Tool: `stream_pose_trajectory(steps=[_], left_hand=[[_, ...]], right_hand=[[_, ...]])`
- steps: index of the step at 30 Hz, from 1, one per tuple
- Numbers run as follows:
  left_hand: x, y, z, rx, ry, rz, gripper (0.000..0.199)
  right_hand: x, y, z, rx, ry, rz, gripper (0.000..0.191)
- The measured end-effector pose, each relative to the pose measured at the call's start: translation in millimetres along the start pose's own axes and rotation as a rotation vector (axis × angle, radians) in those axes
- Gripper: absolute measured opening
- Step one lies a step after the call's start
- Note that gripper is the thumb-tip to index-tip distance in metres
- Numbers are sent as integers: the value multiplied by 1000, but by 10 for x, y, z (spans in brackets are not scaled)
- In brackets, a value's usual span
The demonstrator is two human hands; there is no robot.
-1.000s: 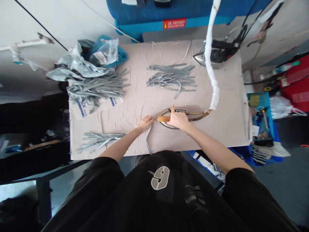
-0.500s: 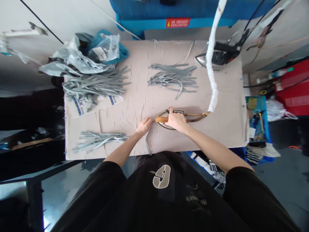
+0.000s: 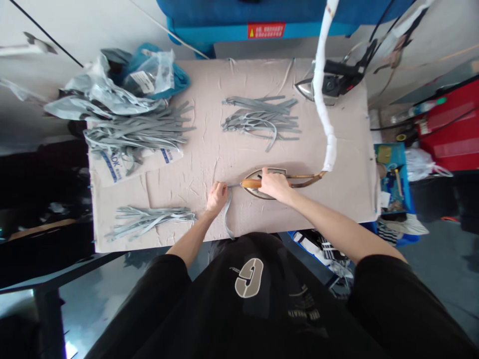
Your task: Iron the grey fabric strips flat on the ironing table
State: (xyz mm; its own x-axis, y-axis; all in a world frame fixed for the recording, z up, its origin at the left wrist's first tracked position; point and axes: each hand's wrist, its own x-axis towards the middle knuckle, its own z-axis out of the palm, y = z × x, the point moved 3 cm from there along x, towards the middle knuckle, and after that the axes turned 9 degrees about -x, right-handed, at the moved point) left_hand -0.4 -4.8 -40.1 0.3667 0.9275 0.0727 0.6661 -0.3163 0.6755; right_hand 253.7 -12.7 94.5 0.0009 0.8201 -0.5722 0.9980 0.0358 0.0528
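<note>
My right hand [image 3: 275,185] is closed around the wooden handle of an iron [image 3: 258,176], which lies flat on the padded table with its tip towards the left. A narrow grey fabric strip [image 3: 227,215] runs out from under the iron's tip to my left hand [image 3: 217,196]. The fingers of that hand are pinched on the strip, and its loose end hangs down towards the table's front edge. Loose grey strips [image 3: 149,219] lie to the left of my left hand. Beyond the iron is another bundle of grey strips [image 3: 260,119].
A large pile of grey strips [image 3: 138,128] sits at the left beside plastic bags [image 3: 108,89]. A second iron [image 3: 329,85] rests at the back right. The held iron's white-wrapped hose [image 3: 321,94] rises over the table [image 3: 348,149]. Blue bins [image 3: 407,199] stand at the right.
My left hand has drawn a little to the left, away from the iron's tip, so a short stretch of strip now shows between them. The camera view has shifted slightly.
</note>
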Motion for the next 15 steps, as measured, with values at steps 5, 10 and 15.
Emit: stream_pose_trajectory(steps=[5,10,15], left_hand=[[14,-6,-8,-7,0,-23,11],[41,21,-38,32,-14,-44,15],[94,193,-131,131,-37,-69,28]], right_hand=[[-267,893,166,-55,-62,109,64],[-479,1841,357,-81,-101,220,73],[-578,2467,501,-44,-31,239,90]])
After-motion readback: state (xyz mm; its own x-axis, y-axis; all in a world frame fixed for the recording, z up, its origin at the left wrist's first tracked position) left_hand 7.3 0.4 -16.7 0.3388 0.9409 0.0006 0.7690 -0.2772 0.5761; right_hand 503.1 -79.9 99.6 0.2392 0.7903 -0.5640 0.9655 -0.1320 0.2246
